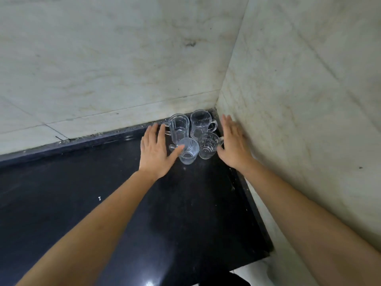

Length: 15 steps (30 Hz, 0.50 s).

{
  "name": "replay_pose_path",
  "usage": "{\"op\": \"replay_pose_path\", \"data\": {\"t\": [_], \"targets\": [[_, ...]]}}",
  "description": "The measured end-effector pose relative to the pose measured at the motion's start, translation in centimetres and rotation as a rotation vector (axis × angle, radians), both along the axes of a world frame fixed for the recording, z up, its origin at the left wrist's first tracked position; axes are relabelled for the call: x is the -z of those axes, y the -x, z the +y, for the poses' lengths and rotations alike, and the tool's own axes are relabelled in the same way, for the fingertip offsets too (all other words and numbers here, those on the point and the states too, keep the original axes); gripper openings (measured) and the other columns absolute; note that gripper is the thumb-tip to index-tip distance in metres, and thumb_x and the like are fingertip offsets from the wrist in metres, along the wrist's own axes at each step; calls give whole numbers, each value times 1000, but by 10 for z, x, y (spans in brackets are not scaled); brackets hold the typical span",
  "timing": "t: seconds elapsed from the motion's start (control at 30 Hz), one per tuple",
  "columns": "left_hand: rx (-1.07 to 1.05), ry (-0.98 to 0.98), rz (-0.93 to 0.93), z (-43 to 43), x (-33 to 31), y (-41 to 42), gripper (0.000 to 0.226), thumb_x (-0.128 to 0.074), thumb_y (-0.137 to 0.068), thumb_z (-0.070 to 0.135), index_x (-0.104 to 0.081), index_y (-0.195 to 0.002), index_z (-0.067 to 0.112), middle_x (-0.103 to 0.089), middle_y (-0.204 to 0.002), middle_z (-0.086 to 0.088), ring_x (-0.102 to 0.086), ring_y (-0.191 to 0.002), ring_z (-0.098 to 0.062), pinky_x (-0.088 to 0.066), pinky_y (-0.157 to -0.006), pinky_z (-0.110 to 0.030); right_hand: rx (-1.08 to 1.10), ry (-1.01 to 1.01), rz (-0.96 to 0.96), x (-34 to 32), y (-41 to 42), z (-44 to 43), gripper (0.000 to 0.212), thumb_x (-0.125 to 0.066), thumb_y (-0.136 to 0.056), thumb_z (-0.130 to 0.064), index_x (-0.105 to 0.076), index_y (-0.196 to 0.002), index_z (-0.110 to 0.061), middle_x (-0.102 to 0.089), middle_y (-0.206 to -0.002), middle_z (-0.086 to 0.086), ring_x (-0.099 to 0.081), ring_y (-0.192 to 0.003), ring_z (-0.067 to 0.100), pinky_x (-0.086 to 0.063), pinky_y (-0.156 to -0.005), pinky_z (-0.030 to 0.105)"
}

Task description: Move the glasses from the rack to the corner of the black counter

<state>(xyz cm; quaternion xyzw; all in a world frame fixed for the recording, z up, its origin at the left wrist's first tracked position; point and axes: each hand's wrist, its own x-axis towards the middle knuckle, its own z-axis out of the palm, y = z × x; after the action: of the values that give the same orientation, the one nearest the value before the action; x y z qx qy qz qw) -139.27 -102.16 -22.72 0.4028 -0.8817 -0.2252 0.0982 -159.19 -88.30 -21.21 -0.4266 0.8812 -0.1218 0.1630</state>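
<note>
Several clear glasses stand upright in a tight cluster in the far right corner of the black counter (86,203). A tall glass (179,127) and a handled glass (201,122) are at the back. A ribbed glass (188,151) and a patterned handled glass (208,145) are in front. My left hand (155,149) lies flat to the left of the cluster, its thumb touching the ribbed glass. My right hand (234,144) is flat on the right side, between the patterned glass and the wall, fingers spread. Neither hand grips a glass. No rack is in view.
Pale marble walls (288,100) meet right behind the glasses and close in the counter's back and right sides. The counter's front right edge (266,250) drops off to a lighter floor. The dark counter surface extends left and toward me.
</note>
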Motion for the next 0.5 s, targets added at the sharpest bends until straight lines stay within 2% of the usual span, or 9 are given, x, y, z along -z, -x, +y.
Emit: {"op": "replay_pose_path", "data": {"t": [0.07,0.17,0.33,0.5], "targets": [[-45,88,25,-15,-38,-10,80,-39,-96,61,-22,-155,9,-18,-163,-20,-9,-152,-37,-15,-121,-56,4,123,61,-40,-1,-13,75,-44,-106,-30,2,-163,-15,2,-172,13,-3,-158,31,-8,-128,46],[-116,280,82,-38,-100,-26,70,-34,-102,54,-25,-154,9,-18,-163,-23,-11,-151,-40,-17,-118,-59,4,358,163,-105,-7,-40,71,-32,-107,-49,-3,-163,-14,0,-171,14,-7,-158,32,-9,-126,43],[-290,607,125,-33,-180,-101,65,-35,-103,50,-28,-154,11,-20,-162,-22,-16,-150,-40,-19,-118,-58,-221,672,322,-166,-49,-81,75,-40,-105,-50,-9,-163,-14,-2,-170,18,-8,-157,36,-11,-126,47],[-611,662,-5,40,-186,-238,65,-37,-102,48,-28,-154,10,-20,-162,-23,-17,-150,-41,-21,-117,-58,-561,754,180,-148,-166,-108,77,-42,-104,-51,-12,-162,-12,-3,-169,23,-8,-157,41,-15,-125,56]]}}
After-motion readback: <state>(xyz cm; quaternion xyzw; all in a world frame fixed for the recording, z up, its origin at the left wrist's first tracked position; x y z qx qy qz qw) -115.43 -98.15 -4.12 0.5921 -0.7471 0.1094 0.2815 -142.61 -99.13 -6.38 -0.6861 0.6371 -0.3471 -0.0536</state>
